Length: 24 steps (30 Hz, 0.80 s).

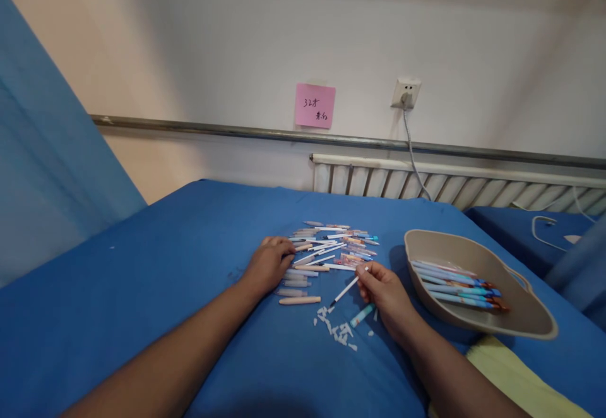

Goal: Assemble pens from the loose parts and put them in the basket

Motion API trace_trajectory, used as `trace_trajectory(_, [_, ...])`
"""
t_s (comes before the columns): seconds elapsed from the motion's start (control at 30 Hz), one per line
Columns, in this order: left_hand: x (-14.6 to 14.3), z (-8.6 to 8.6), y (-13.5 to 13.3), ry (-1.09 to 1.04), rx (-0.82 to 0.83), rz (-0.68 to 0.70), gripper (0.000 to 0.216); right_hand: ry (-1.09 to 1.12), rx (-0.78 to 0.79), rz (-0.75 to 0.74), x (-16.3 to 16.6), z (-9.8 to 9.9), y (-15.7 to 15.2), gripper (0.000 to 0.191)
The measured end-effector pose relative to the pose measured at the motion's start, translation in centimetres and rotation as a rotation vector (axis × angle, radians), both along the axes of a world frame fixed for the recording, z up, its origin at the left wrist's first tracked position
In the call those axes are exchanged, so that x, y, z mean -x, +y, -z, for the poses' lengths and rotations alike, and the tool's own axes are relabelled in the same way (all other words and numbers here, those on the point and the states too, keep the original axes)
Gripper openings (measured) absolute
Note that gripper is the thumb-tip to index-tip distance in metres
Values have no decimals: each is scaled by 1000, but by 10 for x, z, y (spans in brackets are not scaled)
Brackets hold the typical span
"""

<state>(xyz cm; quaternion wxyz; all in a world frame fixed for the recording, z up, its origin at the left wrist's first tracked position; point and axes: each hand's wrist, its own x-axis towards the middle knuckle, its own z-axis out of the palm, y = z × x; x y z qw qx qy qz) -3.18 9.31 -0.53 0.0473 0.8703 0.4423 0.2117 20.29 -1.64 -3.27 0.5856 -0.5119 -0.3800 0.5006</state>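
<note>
My right hand [382, 293] pinches a white pen refill [348, 288] with a dark tip that slants down to the left. Below it a light teal pen barrel [362, 316] lies on the blue cloth, close to my fingers. My left hand [271, 263] is at the left edge of a spread of pen parts, its fingers curled at the end of a peach pen barrel [303, 248]. White refills [326, 258] and translucent barrels [294, 283] lie around it in loose rows. Several small white caps [339, 334] are scattered in front of them.
A beige basket [478, 247] at the right holds several blue pens [457, 288]. Beside it lies a yellow cloth [516, 374]. A radiator [379, 175], metal rail [265, 132], pink note [315, 106] and plugged socket [406, 93] are behind the blue-covered table [156, 317].
</note>
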Motion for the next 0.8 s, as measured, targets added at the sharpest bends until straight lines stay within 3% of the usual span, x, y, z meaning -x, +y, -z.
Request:
trace_trajectory(0.4, [-16,-4,14,145,-5,11,12,5,-17,-2,2,-5,0,39])
trace_trajectory(0.57, [-12,-20,1,-85,-1,-43,15,33,-41,31,1,-7,1,40])
trace_trajectory(0.7, [-14,-34,-30,-475,346,-143,22,114,-89,87,-2,-6,3,38])
trace_trajectory(0.8, [-21,-32,-60,-739,693,-129,28,163,-99,107,-3,-6,3,36])
